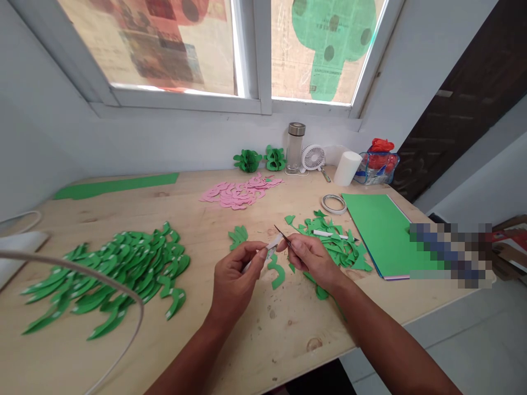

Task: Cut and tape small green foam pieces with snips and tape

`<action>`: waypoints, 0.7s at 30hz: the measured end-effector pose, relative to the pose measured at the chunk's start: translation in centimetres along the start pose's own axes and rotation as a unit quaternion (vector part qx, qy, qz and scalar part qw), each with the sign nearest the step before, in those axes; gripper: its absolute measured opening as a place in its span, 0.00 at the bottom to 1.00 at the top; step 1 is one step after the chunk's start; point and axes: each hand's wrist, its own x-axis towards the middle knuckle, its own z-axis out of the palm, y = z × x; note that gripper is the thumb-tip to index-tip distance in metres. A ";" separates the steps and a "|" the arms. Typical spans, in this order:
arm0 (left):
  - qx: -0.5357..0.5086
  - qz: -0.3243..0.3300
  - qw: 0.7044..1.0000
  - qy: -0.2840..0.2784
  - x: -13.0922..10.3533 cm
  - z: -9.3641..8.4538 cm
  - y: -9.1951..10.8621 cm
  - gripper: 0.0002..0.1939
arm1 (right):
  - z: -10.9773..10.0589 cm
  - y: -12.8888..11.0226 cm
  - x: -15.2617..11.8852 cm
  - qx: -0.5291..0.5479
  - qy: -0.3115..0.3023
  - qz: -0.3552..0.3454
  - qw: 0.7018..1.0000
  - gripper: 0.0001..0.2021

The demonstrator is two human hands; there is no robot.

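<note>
My left hand (pixel 235 277) pinches a narrow white strip (pixel 274 242), perhaps tape, between thumb and fingertips. Small scissors (pixel 281 232) with dark blades are gripped in my right hand (pixel 313 258), their tips pointing up and left beside the strip. The fingers hide the handles. Just below both hands, a curved green paper piece (pixel 277 274) lies on the wooden table (pixel 247 356). A little stack of green cut shapes (pixel 237 237) rests behind my left hand. To the right, green scraps (pixel 346 249) are heaped with a white pen (pixel 329 234) on them.
A large pile of green pieces with white patches (pixel 123 274) covers the left side. Pink cutouts (pixel 236 192) lie at the back, before a glass bottle (pixel 295 148) and small fan (pixel 313 158). A tape roll (pixel 334 204) and green sheets (pixel 382 236) are right. A cable (pixel 142 307) arcs front left.
</note>
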 end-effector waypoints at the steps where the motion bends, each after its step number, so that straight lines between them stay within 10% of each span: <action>1: 0.000 0.000 1.000 0.000 0.0 0.0 0.0 0.08 | 0.0 0.0 0.0 0.000 0.000 0.001 1.000 0.22; 21: -0.009 0.004 1.000 0.010 0.0 0.0 0.1 0.07 | 0.0 0.2 0.1 0.006 0.003 0.002 1.000 0.22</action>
